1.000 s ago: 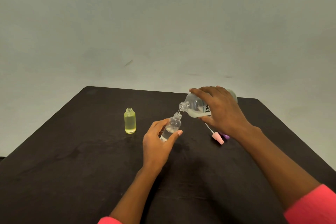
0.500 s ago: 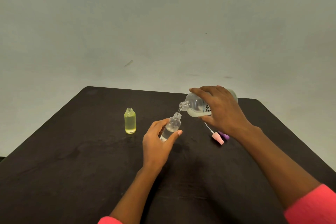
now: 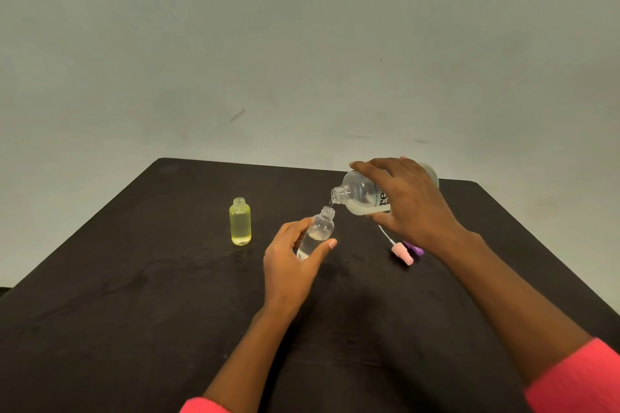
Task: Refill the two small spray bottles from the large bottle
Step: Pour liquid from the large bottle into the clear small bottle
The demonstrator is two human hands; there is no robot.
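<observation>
right hand [image 3: 414, 203] grips tilted large bottle [image 3: 360, 196], mouth over clear small bottle [image 3: 317, 231]; left hand [image 3: 292, 261] grasps that bottle | yellow bottle [image 3: 240, 221] upright on surface [image 3: 134, 295]

Matt dark surface [image 3: 134, 278], faintly mottled. Smooth, glossy clear plastic: large bottle [image 3: 360, 193], printed label; small clear bottle [image 3: 321, 231]. Translucent tinted plastic with smooth sheen: yellow bottle [image 3: 240, 221]. Opaque matt plastic: pink spray cap [image 3: 402, 253]. Soft pink cloth: sleeve [image 3: 580, 375]. Matt painted wall [image 3: 302, 43].
</observation>
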